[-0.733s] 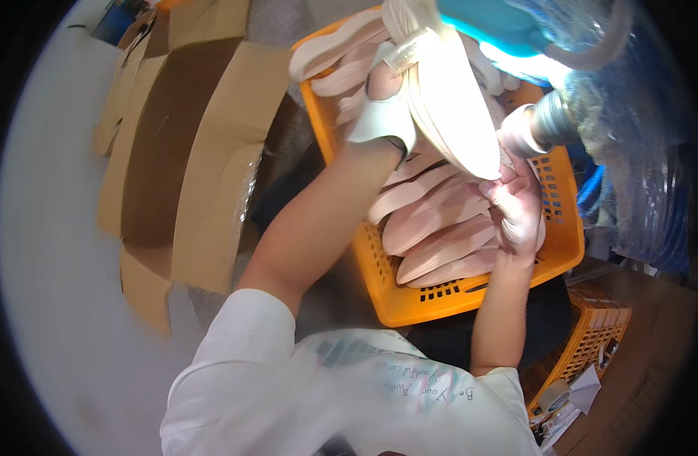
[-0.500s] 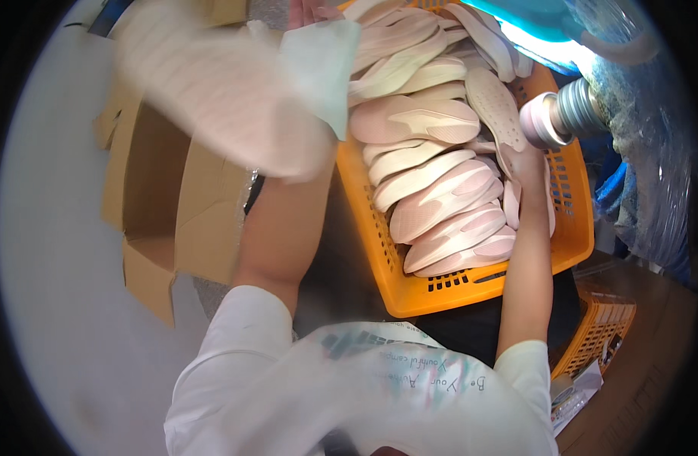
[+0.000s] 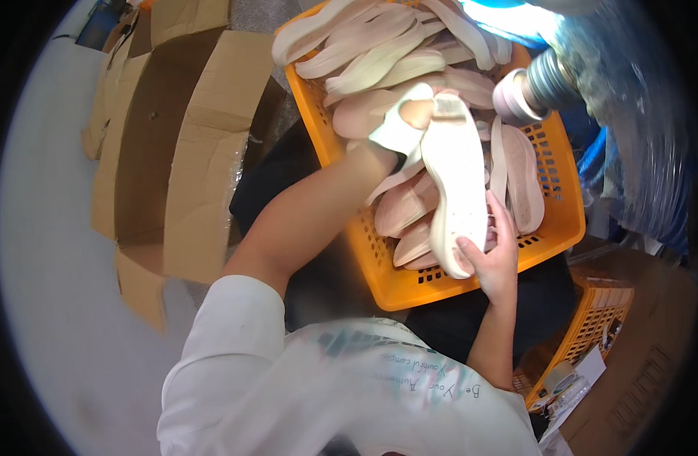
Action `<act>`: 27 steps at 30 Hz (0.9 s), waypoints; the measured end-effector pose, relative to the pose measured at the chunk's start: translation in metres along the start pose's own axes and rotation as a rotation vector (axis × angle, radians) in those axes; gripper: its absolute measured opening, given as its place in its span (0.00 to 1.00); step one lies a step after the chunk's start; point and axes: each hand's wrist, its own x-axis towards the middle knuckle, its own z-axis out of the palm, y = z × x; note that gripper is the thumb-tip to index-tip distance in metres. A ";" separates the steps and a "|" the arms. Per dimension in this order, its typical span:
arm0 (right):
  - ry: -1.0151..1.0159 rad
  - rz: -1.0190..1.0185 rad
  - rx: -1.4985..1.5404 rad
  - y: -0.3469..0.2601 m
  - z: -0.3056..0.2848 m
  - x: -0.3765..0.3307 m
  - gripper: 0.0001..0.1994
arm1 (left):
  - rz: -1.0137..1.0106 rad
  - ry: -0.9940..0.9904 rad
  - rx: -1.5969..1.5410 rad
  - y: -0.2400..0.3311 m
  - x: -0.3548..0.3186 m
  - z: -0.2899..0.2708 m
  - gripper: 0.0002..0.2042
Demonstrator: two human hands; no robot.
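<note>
An orange plastic crate [image 3: 455, 285] in front of me is heaped with pale pink and cream shoe soles [image 3: 379, 53]. My left hand [image 3: 410, 121], in a whitish glove, grips the far end of one cream sole [image 3: 455, 190] held over the crate. My bare right hand [image 3: 493, 258] holds the near end of the same sole, fingers curled round its edge. More pink soles [image 3: 406, 209] lie under it in the crate.
An open brown cardboard box [image 3: 166, 144] stands to the left on a pale surface. A pink and metal roller [image 3: 528, 91] with a blue machine part sits at the crate's far right. A second, smaller orange crate [image 3: 592, 327] with odds and ends is at lower right.
My left hand swung a sole out over the cardboard box and came back over the crate. Both hands now hold one cream sole; the right hand has shifted left to its near end.
</note>
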 end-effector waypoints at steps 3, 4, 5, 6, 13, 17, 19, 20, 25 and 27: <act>0.167 0.199 0.934 0.006 0.012 -0.002 0.26 | 0.063 -0.098 -0.066 0.026 -0.004 0.006 0.18; 0.124 0.102 0.983 0.008 0.004 0.005 0.24 | 0.123 -0.070 -0.259 0.030 -0.001 0.017 0.20; 0.120 0.101 0.977 0.010 -0.008 0.012 0.23 | 0.186 -0.037 -0.455 0.034 0.000 0.026 0.21; 0.140 0.032 0.875 0.011 -0.019 0.018 0.21 | 0.100 -0.081 -0.610 0.043 -0.007 0.029 0.22; 0.018 -0.018 0.832 -0.007 -0.097 0.006 0.25 | 0.211 -0.059 -0.040 0.027 -0.015 0.070 0.23; 0.182 0.023 0.701 -0.009 -0.075 0.041 0.26 | 0.315 -0.162 -0.044 0.047 0.000 0.043 0.23; -0.034 -0.123 0.830 -0.009 -0.066 0.061 0.24 | 0.391 -0.201 -0.041 0.056 0.006 0.035 0.23; -0.059 -0.139 0.802 -0.009 -0.064 0.071 0.25 | 0.419 -0.220 -0.055 0.057 0.009 0.036 0.24; -0.224 -0.122 0.601 -0.008 -0.084 0.102 0.30 | 0.316 -0.217 -0.091 0.045 -0.007 0.068 0.24; -0.205 -0.222 0.228 -0.012 -0.103 0.115 0.32 | 0.518 -0.105 0.458 0.043 -0.023 0.084 0.24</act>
